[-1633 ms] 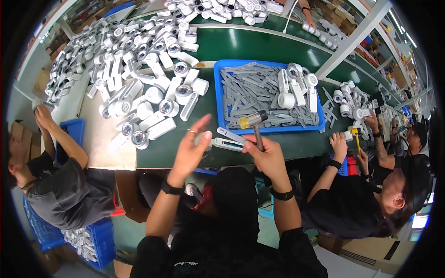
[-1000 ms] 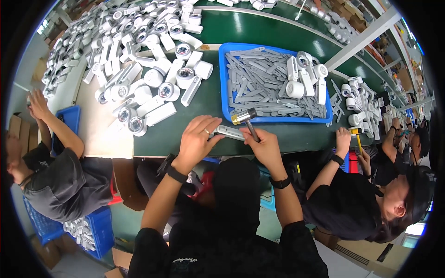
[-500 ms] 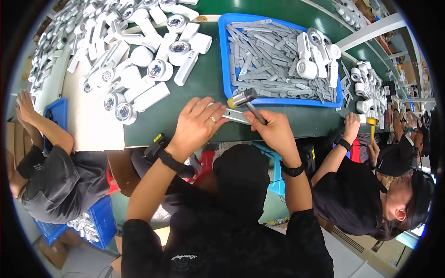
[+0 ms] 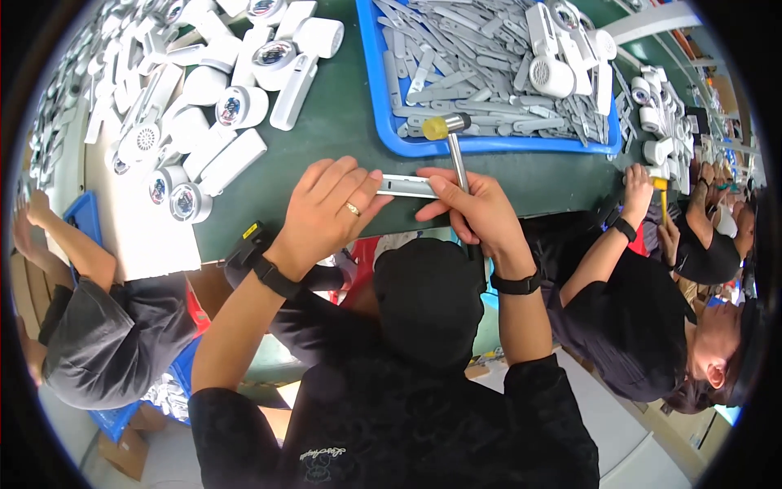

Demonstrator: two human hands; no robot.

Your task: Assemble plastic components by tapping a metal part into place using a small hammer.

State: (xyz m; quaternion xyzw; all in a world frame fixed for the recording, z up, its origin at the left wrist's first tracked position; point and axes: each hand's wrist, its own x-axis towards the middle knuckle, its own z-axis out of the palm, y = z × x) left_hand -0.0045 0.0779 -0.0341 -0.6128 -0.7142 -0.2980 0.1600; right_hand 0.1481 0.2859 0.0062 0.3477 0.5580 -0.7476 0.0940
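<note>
Between my hands lies a slim white-and-grey plastic handle piece (image 4: pixel 405 186), held level just in front of the blue tray. The fingers of my left hand (image 4: pixel 324 210) close around its left end. My right hand (image 4: pixel 482 209) has a small mallet (image 4: pixel 457 155) by its shaft, with the head up and pointing away from me. This mallet has a metal head with a yellowish face. The thumb and index finger of that same hand also pinch the right end of the handle piece. My fingers partly cover both ends of it.
A blue tray (image 4: pixel 381 122) full of grey strips, with several white handheld units (image 4: pixel 552 77) on top, stands beyond my hands. More white units (image 4: pixel 242 106) are heaped at the left on the green table (image 4: pixel 330 122). Co-workers sit on both sides; the right one holds a yellow-headed mallet (image 4: pixel 659 184).
The mallet's head has risen away from the handle piece and its shaft stands more upright. The piece is now more level and shows more between my hands. The whole view has shifted slightly.
</note>
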